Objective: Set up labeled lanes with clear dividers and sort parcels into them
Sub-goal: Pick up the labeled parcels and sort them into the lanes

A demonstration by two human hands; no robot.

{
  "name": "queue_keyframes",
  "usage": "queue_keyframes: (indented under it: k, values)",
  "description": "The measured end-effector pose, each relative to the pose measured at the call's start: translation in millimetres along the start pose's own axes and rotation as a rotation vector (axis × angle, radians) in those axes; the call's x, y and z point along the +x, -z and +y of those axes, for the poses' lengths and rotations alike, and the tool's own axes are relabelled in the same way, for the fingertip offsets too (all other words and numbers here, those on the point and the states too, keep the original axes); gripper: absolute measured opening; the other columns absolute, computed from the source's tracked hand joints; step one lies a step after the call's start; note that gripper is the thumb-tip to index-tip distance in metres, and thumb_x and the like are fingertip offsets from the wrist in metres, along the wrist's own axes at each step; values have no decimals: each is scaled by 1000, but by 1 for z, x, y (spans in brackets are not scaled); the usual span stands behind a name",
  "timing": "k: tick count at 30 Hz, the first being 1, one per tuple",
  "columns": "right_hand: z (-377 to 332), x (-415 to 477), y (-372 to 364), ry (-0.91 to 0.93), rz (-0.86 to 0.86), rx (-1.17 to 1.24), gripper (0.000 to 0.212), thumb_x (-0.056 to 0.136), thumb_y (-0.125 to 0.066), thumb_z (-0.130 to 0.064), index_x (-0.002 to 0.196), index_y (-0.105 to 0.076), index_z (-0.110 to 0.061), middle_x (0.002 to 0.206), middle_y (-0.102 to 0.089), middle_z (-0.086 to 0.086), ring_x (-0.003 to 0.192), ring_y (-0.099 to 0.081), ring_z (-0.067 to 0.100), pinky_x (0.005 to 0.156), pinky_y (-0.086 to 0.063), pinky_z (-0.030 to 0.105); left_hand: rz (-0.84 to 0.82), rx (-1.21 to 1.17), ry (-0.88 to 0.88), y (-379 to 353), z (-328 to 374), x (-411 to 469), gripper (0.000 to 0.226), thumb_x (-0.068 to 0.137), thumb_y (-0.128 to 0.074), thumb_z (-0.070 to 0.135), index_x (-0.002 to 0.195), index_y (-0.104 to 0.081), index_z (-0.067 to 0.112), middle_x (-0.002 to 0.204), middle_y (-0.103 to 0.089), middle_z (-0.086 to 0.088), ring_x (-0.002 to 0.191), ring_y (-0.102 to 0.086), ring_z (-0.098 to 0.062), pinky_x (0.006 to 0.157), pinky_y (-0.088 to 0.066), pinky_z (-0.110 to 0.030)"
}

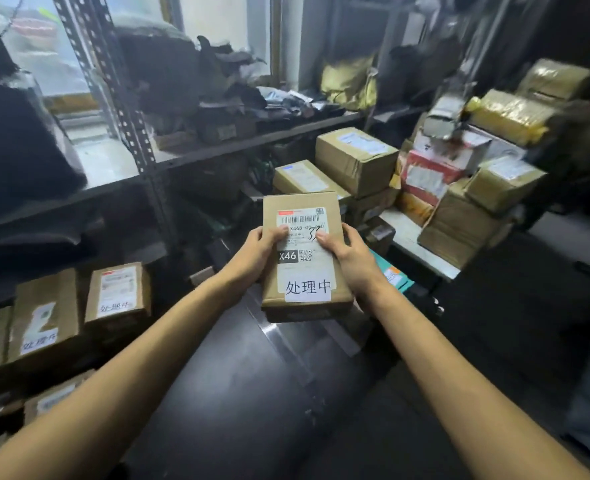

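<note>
A flat cardboard parcel (304, 271) is held up in mid-air in front of me. It carries a white shipping label with a barcode, "X46" and a handwritten white sticker at its lower end. My left hand (259, 252) grips its left edge, thumb on the label. My right hand (350, 261) grips its right edge, thumb also on the label. On the low shelf at left stand several cardboard parcels (118, 292) with similar handwritten stickers.
A metal rack (127, 116) with dark bags fills the left and back. A pile of cardboard boxes (355, 161) and taped parcels (508, 116) stands on a white surface (407, 237) at right. A teal packet (392, 273) lies below my right hand. Dark floor lies beneath.
</note>
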State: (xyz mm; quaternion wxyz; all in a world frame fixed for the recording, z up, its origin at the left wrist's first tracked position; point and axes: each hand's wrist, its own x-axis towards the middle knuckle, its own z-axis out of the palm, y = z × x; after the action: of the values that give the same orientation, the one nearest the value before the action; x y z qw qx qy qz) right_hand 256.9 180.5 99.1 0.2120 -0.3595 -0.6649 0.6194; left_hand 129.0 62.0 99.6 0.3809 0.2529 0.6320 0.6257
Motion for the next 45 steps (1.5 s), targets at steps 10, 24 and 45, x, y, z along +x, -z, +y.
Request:
queue_keyframes:
  k: [10, 24, 45]
  values:
    - [22, 47, 52, -79, -43, 53, 97, 61, -72, -59, 147, -42, -27, 139, -54, 11, 121, -60, 32, 103, -49, 52, -18, 39, 51, -49, -12, 47, 41, 102, -44, 32, 130, -57, 5, 119, -70, -14, 110, -67, -31, 103, -49, -49]
    - [54, 155, 32, -169, -406, -166, 71, 89, -69, -44, 149, -40, -19, 139, -58, 10, 116, -64, 28, 101, -52, 47, 264, 60, 293, -33, -58, 91, 46, 101, -38, 51, 126, -57, 18, 102, -76, -4, 91, -74, -22, 74, -58, -33]
    - [83, 268, -34, -569, -675, -321, 26, 103, -51, -32, 112, -64, -12, 80, -78, 4, 61, -74, 13, 48, -53, 21, 420, 442, 689, 25, -93, 177, 66, 96, -43, 54, 136, -41, 2, 128, -59, -13, 111, -62, -34, 77, -60, -48]
